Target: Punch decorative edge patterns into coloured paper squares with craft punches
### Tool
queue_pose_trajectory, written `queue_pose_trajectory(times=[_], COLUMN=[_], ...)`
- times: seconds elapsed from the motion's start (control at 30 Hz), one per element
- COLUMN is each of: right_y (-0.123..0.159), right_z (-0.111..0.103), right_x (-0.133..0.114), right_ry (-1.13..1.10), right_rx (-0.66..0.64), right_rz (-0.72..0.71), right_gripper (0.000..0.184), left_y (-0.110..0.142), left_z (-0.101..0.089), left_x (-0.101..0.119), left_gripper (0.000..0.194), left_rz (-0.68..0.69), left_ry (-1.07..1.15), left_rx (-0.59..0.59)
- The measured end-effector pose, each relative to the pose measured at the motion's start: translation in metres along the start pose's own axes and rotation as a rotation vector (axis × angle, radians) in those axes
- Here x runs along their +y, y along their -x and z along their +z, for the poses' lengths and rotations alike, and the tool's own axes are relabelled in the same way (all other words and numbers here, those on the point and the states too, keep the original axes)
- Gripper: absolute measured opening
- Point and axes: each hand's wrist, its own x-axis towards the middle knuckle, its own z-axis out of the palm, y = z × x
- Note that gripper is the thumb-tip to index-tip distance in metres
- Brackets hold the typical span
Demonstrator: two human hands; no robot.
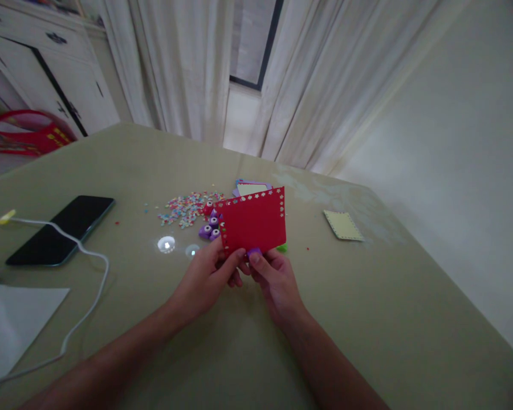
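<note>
A red card (pixel 254 222) with small shapes punched along its top, left and part of its right edge is held up over the table. My left hand (pixel 214 270) pinches its lower left corner. In my right hand (pixel 277 282) is a small purple craft punch (pixel 254 252), set at the card's bottom edge; the fingers hide most of it. Several purple punches (pixel 206 230) and a red punch (pixel 208 207) lie just left of the card, partly covered by it. A bit of something green (pixel 282 248) shows behind the card's lower right corner.
Colourful paper confetti (pixel 188 208) is heaped behind my left hand. Punched cards (pixel 252 188) lie behind the red one, and a pale yellow card (pixel 342 225) to the right. At left are a black tablet (pixel 64 228), a white cable (pixel 105 267) and white paper (pixel 17 319).
</note>
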Motion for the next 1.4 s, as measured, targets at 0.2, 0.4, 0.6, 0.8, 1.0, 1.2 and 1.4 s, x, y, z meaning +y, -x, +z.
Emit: queue_pose_trajectory(times=[0.2,0.4,0.6,0.8,1.0,1.2,1.4], right_y=[-0.001,-0.003,-0.008,-0.019,-0.019,-0.014,0.001], right_z=[-0.002,-0.007,-0.022,-0.033,-0.01,0.03,0.015], right_x=[-0.002,-0.008,-0.01,0.004,0.002,0.013,0.014], right_ry=[0.019,0.411,1.167,1.514,1.6,1.652,1.62], right_rx=[0.002,0.01,0.054,0.023,0.029,-0.433,-0.343], right_rz=[0.019,-0.128,-0.449,-0.537,-0.608,-0.716,-0.467], right_gripper=[0.041,0.025,0.019,0.024,0.04,0.048,0.014], left_y=[-0.003,-0.007,-0.01,-0.019,-0.03,-0.03,-0.023], left_z=[-0.007,-0.014,-0.018,-0.033,-0.048,-0.045,-0.034], left_x=[0.009,0.013,0.016,0.019,0.013,0.014,0.01], left_gripper=[0.024,0.029,0.027,0.022,0.021,0.032,0.042], left_rz=[0.033,0.051,0.067,0.121,0.085,0.065,0.038], left_ry=[-0.004,0.009,-0.039,-0.053,-0.005,0.052,0.122], left_rx=[0.131,0.273,0.342,0.476,0.543,0.54,0.463])
